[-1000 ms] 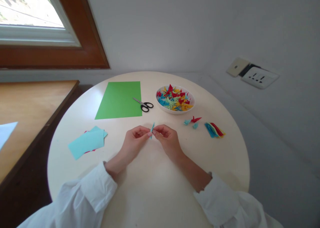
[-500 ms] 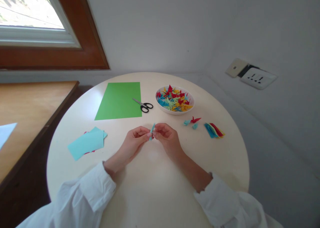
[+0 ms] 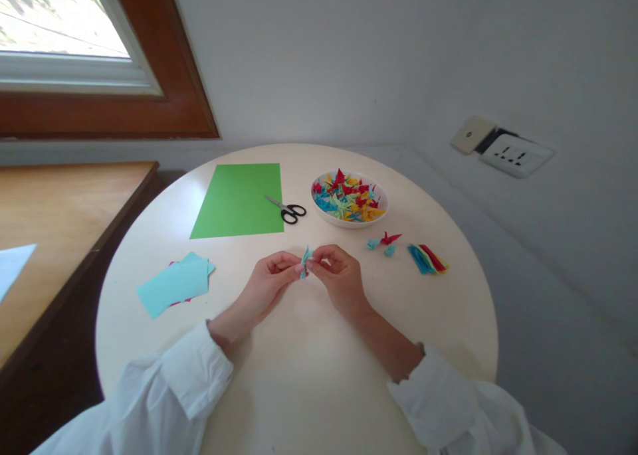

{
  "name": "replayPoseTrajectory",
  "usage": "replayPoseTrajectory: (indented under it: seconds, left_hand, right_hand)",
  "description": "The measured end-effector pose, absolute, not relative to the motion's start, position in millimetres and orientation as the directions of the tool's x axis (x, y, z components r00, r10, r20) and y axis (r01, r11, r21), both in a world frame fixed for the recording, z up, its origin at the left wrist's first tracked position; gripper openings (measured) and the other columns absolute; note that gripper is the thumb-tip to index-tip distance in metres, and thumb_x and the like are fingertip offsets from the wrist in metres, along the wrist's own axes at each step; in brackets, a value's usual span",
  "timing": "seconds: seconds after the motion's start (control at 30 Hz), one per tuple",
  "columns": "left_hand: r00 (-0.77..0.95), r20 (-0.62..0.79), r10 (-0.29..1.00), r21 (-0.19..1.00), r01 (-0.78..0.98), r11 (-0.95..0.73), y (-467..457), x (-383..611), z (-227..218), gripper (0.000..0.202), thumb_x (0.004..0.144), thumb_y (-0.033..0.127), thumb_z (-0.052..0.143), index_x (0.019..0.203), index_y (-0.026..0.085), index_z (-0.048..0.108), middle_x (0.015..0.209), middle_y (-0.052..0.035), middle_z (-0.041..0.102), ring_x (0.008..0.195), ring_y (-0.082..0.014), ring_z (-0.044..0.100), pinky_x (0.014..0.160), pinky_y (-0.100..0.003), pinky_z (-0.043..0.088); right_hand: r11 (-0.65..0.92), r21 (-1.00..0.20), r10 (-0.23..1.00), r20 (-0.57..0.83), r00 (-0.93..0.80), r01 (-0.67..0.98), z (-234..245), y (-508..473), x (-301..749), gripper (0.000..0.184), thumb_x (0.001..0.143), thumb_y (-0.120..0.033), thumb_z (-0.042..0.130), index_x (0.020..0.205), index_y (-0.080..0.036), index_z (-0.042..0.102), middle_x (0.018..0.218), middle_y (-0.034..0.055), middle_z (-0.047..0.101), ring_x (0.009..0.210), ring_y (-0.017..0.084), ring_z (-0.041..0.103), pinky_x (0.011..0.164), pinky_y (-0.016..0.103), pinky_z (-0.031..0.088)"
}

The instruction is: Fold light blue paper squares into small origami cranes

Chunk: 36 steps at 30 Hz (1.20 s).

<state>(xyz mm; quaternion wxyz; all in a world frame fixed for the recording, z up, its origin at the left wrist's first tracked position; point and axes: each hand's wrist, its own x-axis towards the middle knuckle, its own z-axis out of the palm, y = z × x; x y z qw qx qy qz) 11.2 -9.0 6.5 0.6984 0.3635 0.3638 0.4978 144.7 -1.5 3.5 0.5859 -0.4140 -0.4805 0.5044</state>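
Over the middle of the round white table, a small folded piece of light blue paper [image 3: 305, 261] is pinched between my two hands. My left hand [image 3: 272, 279] grips its left side with thumb and fingertips. On the other side, my right hand [image 3: 339, 275] is closed on the paper by thumb and forefinger. Parts of the paper stick up and down from between the fingertips, and some of it is hidden by them. To the right of my right hand lie a red paper crane [image 3: 390, 238] and two small light blue folded pieces [image 3: 389, 250].
A white bowl [image 3: 349, 224] of colourful paper cranes stands at the back. Scissors [image 3: 289, 210] partly overlap a green sheet [image 3: 236, 199]. Light blue paper pieces [image 3: 177, 283] lie over red ones at left. Fanned coloured papers [image 3: 427, 260] lie near the right edge.
The light blue paper between my fingertips has spread out a little and shows more of its shape. My right hand has shifted slightly to the right.
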Motion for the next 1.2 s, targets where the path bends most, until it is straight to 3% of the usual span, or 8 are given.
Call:
replayPoseTrajectory:
  seconds: [0.2,0.4,0.7,1.2]
  left_hand:
    - [0.268,-0.135,0.954,0.864,-0.439,0.246,-8,10,5,0.015,0.063,0.022,0.074,0.07,0.012,0.065,0.065,-0.0013,0.063,0.065,-0.009,0.055,0.069,-0.023,0.041]
    - [0.344,-0.159,0.926,0.849,-0.431,0.306,-9,9,6,0.014,0.065,0.022,0.073,0.071,0.012,0.065,0.065,-0.0014,0.063,0.064,-0.0091,0.056,0.068,-0.023,0.041]
    - [0.359,-0.157,0.92,0.835,-0.449,0.318,-9,8,8,0.012,0.065,0.019,0.073,0.07,0.012,0.064,0.065,-0.0012,0.062,0.065,-0.0088,0.056,0.067,-0.021,0.042]
    - [0.311,-0.171,0.935,0.87,-0.398,0.292,-8,10,8,0.014,0.064,0.024,0.072,0.068,0.012,0.067,0.067,-0.0034,0.064,0.066,-0.011,0.056,0.07,-0.024,0.044]
  right_hand:
    - [0.131,-0.977,0.984,0.149,-0.102,-0.166,2,3,151,0.012,0.063,-0.025,0.068,0.066,-0.019,0.058,0.06,-0.0033,0.056,0.056,0.011,0.053,0.055,0.024,0.046]
    - [-0.007,-0.975,0.97,0.048,-0.24,-0.223,4,9,158,0.017,0.058,-0.028,0.072,0.064,-0.018,0.06,0.059,-0.0032,0.057,0.054,0.01,0.054,0.056,0.026,0.047]
    - [-0.024,-0.971,0.956,0.048,-0.289,-0.239,8,8,162,0.015,0.06,-0.027,0.071,0.066,-0.017,0.062,0.063,-0.0025,0.06,0.058,0.01,0.055,0.059,0.025,0.048]
    - [-0.006,-0.996,0.94,0.025,-0.341,-0.088,6,10,163,0.022,0.065,-0.036,0.066,0.065,-0.017,0.055,0.06,-0.003,0.053,0.057,0.009,0.049,0.058,0.025,0.042]
